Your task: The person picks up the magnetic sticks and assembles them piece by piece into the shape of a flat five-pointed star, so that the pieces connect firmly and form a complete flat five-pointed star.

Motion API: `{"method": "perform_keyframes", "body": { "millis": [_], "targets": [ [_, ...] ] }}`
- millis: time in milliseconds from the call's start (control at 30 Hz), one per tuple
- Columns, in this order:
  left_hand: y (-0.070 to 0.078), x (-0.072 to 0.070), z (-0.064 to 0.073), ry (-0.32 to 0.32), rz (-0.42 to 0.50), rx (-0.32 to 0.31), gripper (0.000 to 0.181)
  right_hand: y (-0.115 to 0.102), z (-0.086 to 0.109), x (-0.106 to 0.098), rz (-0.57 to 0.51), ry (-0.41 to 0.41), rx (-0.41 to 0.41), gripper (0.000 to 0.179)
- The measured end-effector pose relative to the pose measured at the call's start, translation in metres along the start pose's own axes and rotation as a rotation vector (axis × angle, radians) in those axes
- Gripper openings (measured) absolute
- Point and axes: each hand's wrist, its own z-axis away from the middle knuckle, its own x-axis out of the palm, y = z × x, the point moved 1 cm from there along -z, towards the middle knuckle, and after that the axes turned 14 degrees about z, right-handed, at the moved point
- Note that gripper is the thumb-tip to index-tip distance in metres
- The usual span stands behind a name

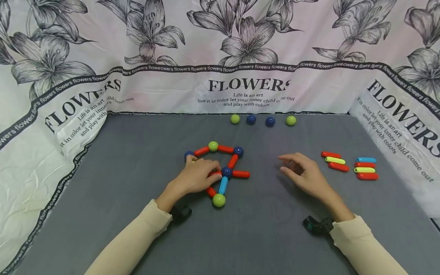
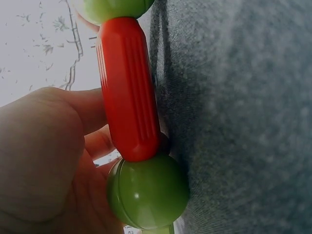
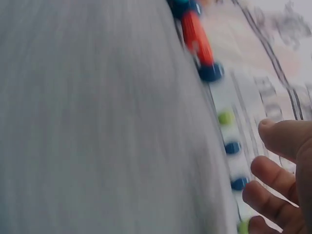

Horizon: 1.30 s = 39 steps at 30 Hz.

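Note:
A frame of magnetic rods and balls lies on the grey table, with my left hand (image 1: 196, 173) over its left side. The thumb and fingertips pinch a short red rod (image 1: 215, 173) beside the central blue ball (image 1: 227, 172). From that ball a light blue rod (image 1: 223, 186) runs to a green ball (image 1: 219, 200), and another red rod (image 1: 241, 174) sticks out right. Close up in the left wrist view, a ribbed red rod (image 2: 129, 90) joins two green balls, the lower one (image 2: 148, 192) near my palm. My right hand (image 1: 304, 173) hovers at right, fingers loosely bent, holding nothing.
Two green and two blue balls (image 1: 251, 119) line the back edge of the table. At right lie two groups of loose rods: red and yellow (image 1: 335, 160), and blue, red and yellow (image 1: 365, 170). A flower-printed cloth (image 1: 165, 91) surrounds the table.

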Motion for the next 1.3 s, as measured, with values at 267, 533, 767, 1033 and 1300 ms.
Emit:
{"method": "perform_keyframes", "body": {
  "millis": [267,533,767,1033,1300],
  "targets": [
    [-0.001,-0.001,0.000,-0.006,-0.007,-0.012,0.019,0.048,0.021,-0.048,0.394,0.120,0.189,0.037],
    [-0.002,-0.001,0.001,-0.006,-0.001,-0.012,0.017,0.071,0.042,-0.071,0.536,-0.076,0.363,0.029],
    [-0.002,-0.004,0.000,-0.005,0.001,-0.024,0.015,0.071,0.040,-0.067,0.480,-0.149,0.306,0.026],
    [0.002,-0.001,0.000,-0.028,-0.005,-0.006,0.015,0.033,0.012,-0.025,0.280,-0.141,0.141,0.022],
    [0.001,0.002,-0.001,-0.034,-0.008,0.010,0.016,-0.018,-0.042,0.035,0.087,-0.244,0.048,0.021]
  ]
}}
